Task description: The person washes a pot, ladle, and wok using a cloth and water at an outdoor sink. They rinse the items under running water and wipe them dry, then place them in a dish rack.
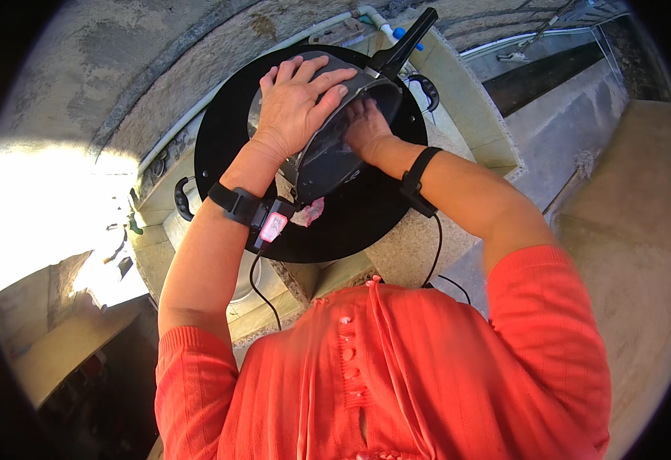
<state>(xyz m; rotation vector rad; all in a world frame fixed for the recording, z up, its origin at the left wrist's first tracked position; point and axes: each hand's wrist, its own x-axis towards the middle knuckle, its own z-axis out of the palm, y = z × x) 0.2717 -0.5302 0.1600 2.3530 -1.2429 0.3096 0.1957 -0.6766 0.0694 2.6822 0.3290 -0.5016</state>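
A dark metal pressure-cooker pot [324, 167] with a long black handle [407, 43] is tilted on its side over a wide black pan [358, 224] with two side handles. My left hand [298, 100] lies spread on the pot's outer wall, its fingers apart. Inside the pot's mouth is my right hand [368, 127], its fingertips against the inner wall; whether it holds anything there is hidden. A crumpled pink and white piece [312, 213] lies in the pan below the pot's lower rim.
The pan rests across a tiled sink [493, 150] with a stone-like rim. Behind it, a white pipe [177, 123] runs along the rough wall, with a blue-handled tap [400, 34] at its end. A pale slab [629, 230] is at the right. Cables hang from both wrist straps.
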